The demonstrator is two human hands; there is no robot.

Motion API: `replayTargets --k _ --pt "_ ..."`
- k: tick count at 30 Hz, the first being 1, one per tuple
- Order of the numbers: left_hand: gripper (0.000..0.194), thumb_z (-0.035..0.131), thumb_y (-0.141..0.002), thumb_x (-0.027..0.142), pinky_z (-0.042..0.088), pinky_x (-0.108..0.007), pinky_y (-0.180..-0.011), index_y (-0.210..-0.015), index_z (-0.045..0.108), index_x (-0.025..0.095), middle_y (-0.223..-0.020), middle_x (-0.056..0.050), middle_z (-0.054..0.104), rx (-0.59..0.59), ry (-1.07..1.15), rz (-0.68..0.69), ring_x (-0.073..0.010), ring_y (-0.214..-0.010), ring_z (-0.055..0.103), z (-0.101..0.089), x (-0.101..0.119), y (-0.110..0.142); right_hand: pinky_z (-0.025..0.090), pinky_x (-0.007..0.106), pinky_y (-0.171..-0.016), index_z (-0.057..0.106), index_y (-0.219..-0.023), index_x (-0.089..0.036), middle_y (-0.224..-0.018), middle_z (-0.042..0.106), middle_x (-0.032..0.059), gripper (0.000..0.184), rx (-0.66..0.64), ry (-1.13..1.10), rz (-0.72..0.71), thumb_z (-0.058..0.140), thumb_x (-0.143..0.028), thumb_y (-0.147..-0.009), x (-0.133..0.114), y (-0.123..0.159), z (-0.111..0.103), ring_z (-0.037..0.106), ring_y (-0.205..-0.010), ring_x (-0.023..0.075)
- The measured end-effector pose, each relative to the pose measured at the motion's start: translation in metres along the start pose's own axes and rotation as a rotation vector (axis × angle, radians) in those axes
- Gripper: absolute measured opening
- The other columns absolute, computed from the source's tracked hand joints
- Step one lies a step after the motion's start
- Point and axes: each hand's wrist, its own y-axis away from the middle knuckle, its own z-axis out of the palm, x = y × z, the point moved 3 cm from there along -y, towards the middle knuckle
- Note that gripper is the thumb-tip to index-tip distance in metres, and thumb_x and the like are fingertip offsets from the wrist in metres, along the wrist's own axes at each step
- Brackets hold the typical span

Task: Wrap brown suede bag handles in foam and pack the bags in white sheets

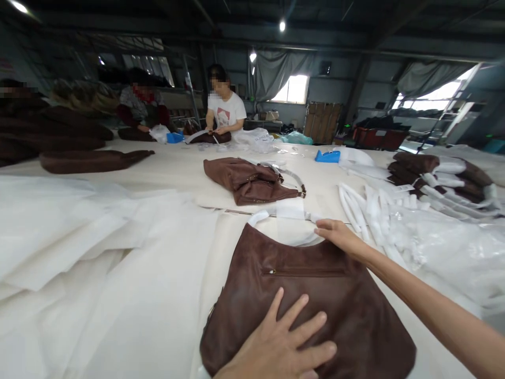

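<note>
A dark brown leather shoulder bag (307,295) lies flat in front of me, its zip pocket facing up. White wrapping covers its strap (259,217). My left hand (288,342) rests on the lower front of the bag, fingers spread wide. At the bag's upper right corner is my right hand (339,236), fingers stretched out toward the end of the wrapped strap and touching it; its thumb is hidden. Beyond lies a second brown bag (252,181) on its side, its strap partly wrapped in white.
White sheets (98,252) are layered along the table's left side. On the right lie white padded strips (351,208), clear plastic bags (437,247) and a pile of brown bags (445,173). A blue tape dispenser (327,156) stands farther back. Co-workers (225,108) are across the table.
</note>
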Motion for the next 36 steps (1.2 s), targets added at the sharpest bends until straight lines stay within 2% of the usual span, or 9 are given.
replayTargets --k 3,6,10,15,19,22,26,31,36 --pt "0.046 0.042 -0.1 0.048 0.046 -0.057 -0.106 -0.145 0.038 0.045 -0.159 0.005 0.033 0.093 -0.187 0.058 -0.0308 -0.135 0.047 0.011 -0.002 0.001 0.049 0.032 -0.072 0.067 -0.08 -0.011 -0.081 0.07 0.0082 0.021 0.004 0.068 0.093 0.071 -0.031 -0.079 0.0 -0.056 0.019 0.065 -0.076 0.0218" --pt "0.043 0.04 -0.101 0.042 0.045 -0.057 -0.108 -0.143 0.039 0.049 -0.157 0.008 0.035 0.204 -0.301 0.049 -0.0282 -0.13 0.053 0.021 -0.004 0.001 0.049 0.031 -0.067 0.063 -0.078 -0.012 -0.074 0.064 0.0026 0.026 0.003 0.095 0.166 0.071 -0.036 -0.083 0.004 -0.088 0.033 0.06 -0.068 0.0157" --pt "0.041 0.042 -0.099 0.042 0.029 -0.062 -0.117 -0.139 0.046 0.05 -0.155 0.01 0.039 0.347 -0.364 0.019 -0.029 -0.135 0.048 0.035 -0.002 0.002 0.053 0.03 -0.067 0.063 -0.093 -0.014 -0.086 0.063 0.0011 0.027 0.003 0.026 0.18 0.06 -0.041 -0.094 0.007 -0.106 0.044 0.061 -0.072 0.0132" --pt "0.043 0.055 -0.095 0.04 0.017 -0.066 -0.119 -0.136 0.047 0.054 -0.154 0.012 0.04 0.415 -0.29 -0.052 -0.0285 -0.137 0.046 0.042 0.001 0.003 0.051 0.027 -0.061 0.063 -0.093 -0.013 -0.081 0.063 0.0 0.028 -0.005 -0.192 0.037 0.062 -0.041 -0.092 -0.002 -0.105 0.046 0.058 -0.065 0.0115" --pt "0.043 0.052 -0.098 0.039 0.008 -0.066 -0.118 -0.139 0.045 0.05 -0.154 0.01 0.041 0.279 -0.193 -0.025 -0.0273 -0.135 0.047 0.03 0.0 0.002 0.047 0.025 -0.057 0.062 -0.082 -0.014 -0.068 0.062 -0.0008 0.024 -0.029 -0.364 -0.103 0.073 -0.035 -0.075 -0.013 -0.084 0.031 0.055 -0.057 0.0118" --pt "0.045 0.055 -0.096 0.041 0.016 -0.063 -0.118 -0.141 0.045 0.044 -0.153 0.006 0.043 0.151 -0.089 0.015 -0.0291 -0.139 0.042 0.015 -0.003 0.003 0.05 0.028 -0.062 0.063 -0.079 -0.016 -0.073 0.068 0.0017 0.028 -0.066 -0.443 -0.189 0.075 -0.037 -0.067 -0.021 -0.053 0.017 0.061 -0.064 0.0155" --pt "0.051 0.062 -0.093 0.039 0.018 -0.06 -0.12 -0.141 0.046 0.039 -0.155 0.005 0.041 0.007 0.164 -0.036 -0.0278 -0.146 0.029 -0.002 -0.005 0.004 0.054 0.039 -0.089 0.072 -0.095 -0.018 -0.096 0.075 0.0064 0.032 -0.12 -0.409 -0.36 0.067 -0.047 -0.081 -0.022 0.008 0.01 0.069 -0.093 0.0234" --pt "0.056 0.063 -0.091 0.028 0.01 -0.062 -0.12 -0.143 0.044 0.036 -0.154 0.001 0.042 -0.122 0.397 -0.154 -0.0296 -0.146 0.03 -0.02 -0.001 -0.004 0.037 0.046 -0.115 0.065 -0.128 -0.024 -0.131 0.065 0.0081 0.038 -0.209 -0.079 -0.705 0.044 -0.039 -0.101 0.003 0.084 0.025 0.056 -0.128 0.0239" --pt "0.042 0.06 -0.094 0.032 0.042 -0.044 -0.105 -0.136 0.054 0.032 -0.14 -0.005 0.059 -0.082 0.527 -0.226 -0.0262 -0.117 0.061 -0.023 0.002 -0.005 0.026 0.053 -0.119 0.057 -0.137 -0.026 -0.148 0.049 0.0102 0.039 -0.188 0.154 -0.823 0.041 -0.03 -0.102 0.028 0.116 0.041 0.037 -0.143 0.0246"
